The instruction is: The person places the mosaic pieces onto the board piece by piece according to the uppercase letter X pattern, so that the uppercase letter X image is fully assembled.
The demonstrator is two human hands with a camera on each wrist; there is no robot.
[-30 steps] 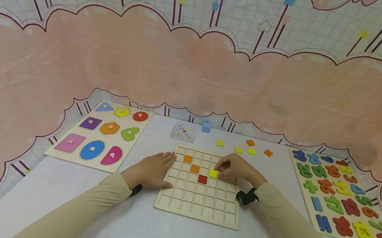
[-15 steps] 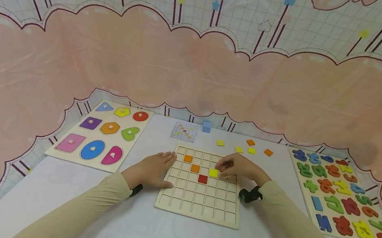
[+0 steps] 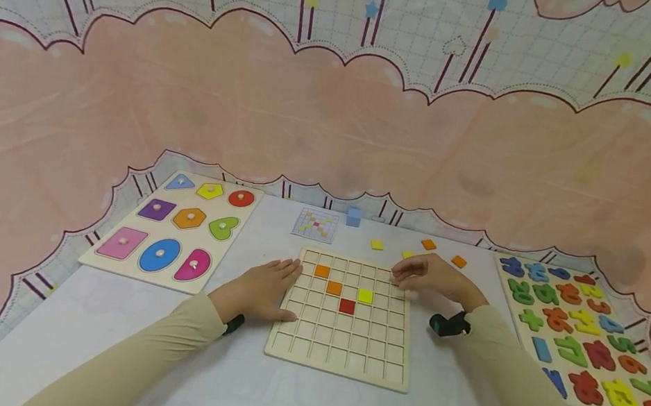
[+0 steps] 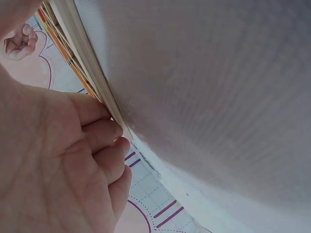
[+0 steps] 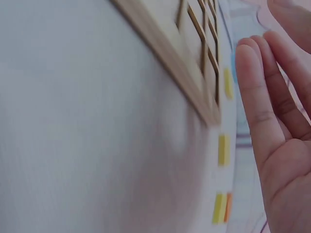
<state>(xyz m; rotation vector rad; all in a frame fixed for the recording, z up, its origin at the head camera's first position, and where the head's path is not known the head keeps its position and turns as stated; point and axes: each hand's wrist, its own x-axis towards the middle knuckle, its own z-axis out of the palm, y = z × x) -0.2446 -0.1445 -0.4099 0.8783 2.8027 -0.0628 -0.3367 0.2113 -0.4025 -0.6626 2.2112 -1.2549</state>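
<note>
A pale wooden grid board (image 3: 330, 340) lies in the middle of the table. Set in its cells are two orange tiles, one of them the upper orange tile (image 3: 322, 271), a red tile (image 3: 346, 306) and a yellow tile (image 3: 365, 296). My left hand (image 3: 255, 291) rests at the board's left edge, thumb spread over the frame; in the left wrist view its fingertips touch the board's side. Above the board's upper right corner hovers my right hand (image 3: 437, 277), fingers extended and holding nothing. The right wrist view shows those fingers (image 5: 262, 111) apart from the board.
Behind the board lie loose tiles, including a yellow one (image 3: 377, 244) and an orange one (image 3: 458, 261), partly hidden by the right hand. A pattern card (image 3: 315, 225) and blue cube (image 3: 353, 217) stand farther back. A shape puzzle (image 3: 163, 277) flanks the left, a number puzzle (image 3: 579, 364) the right.
My right hand has let go of the yellow tile, which stays in its cell, and has moved right and away toward the loose tiles. The left hand keeps its place.
</note>
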